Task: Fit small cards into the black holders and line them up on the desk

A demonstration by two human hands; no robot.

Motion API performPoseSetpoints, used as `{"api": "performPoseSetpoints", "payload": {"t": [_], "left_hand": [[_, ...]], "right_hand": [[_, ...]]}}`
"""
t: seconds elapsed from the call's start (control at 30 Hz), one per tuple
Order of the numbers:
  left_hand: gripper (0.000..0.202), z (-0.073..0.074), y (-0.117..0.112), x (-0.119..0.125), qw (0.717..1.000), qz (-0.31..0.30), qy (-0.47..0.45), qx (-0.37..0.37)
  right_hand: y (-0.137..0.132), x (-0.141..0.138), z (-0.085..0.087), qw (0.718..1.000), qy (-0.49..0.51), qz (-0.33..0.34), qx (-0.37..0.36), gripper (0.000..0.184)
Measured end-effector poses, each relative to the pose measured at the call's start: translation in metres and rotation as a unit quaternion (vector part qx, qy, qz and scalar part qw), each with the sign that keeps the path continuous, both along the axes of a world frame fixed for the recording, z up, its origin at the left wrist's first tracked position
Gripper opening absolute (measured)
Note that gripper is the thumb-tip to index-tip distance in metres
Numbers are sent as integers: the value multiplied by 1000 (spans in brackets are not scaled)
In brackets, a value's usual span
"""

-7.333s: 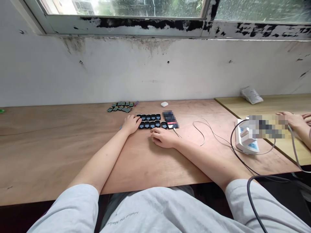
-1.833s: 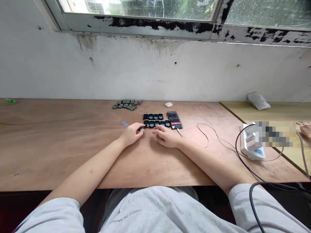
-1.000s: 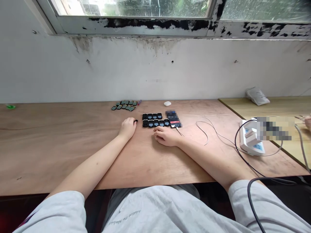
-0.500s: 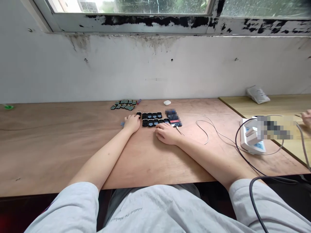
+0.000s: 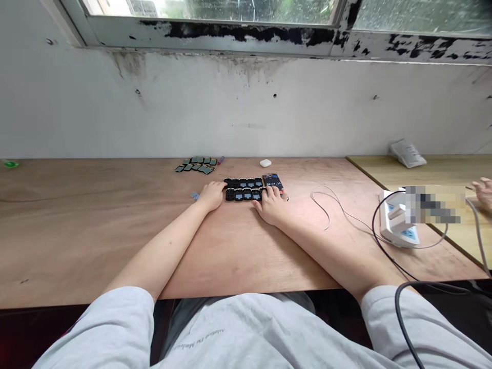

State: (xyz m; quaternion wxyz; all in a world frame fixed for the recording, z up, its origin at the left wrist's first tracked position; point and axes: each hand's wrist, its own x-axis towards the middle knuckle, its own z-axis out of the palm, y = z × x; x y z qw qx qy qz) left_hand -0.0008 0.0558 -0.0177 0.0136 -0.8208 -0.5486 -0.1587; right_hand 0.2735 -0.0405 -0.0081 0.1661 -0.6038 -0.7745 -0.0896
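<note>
Two rows of small black plastic cases lie on the table, the upper row [image 5: 243, 183] behind the lower row [image 5: 243, 195]. Several of the cases show light-blue pads inside. My left hand [image 5: 211, 197] rests at the left end of the rows, its fingertips touching the end case of the upper one; the fingers are stretched forward and grip nothing I can see. My right hand [image 5: 272, 206] lies with fingers spread at the right end of the lower row, covering its last part. Just beyond those fingers is a phone [image 5: 272, 180] showing a timer, its lower part hidden.
Several green-faced flat pieces [image 5: 197, 165] lie at the back left beside a small pen-like tool [image 5: 220, 160]. Light-blue bits [image 5: 195, 196] are by my left wrist. A white earbud case [image 5: 265, 163], a cable [image 5: 340, 201] and a power strip [image 5: 400, 233] are rightward. Another person's hand [image 5: 483, 192] shows far right.
The separate black case under my left fingers now adjoins the upper row, which has shifted right. My right hand has moved right and forward to the lower row's end, its fingers spreading.
</note>
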Motion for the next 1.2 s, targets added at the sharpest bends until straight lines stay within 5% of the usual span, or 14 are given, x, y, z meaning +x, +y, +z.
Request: {"api": "performPoseSetpoints", "payload": {"t": [0.23,0.47,0.6,0.77,0.87,1.2], "left_hand": [[58,-2,-3,-1,1000,-24,-8,-7],[51,10,-44,8,994,-14,5,107],[43,13,-70,5,988,-106,2,111],[34,18,-93,6,967,-252,-8,42],[36,23,-96,9,953,-303,-10,6],[29,13,-88,12,969,-239,-66,11]], "right_hand": [[3,3,-4,998,40,43,33,54],[-7,-1,-3,989,70,92,93,43],[-10,-2,1,981,32,156,110,36],[-9,-1,5,930,-8,368,-9,36],[-8,0,4,919,0,393,-24,40],[-6,3,3,922,34,384,-27,50]]}}
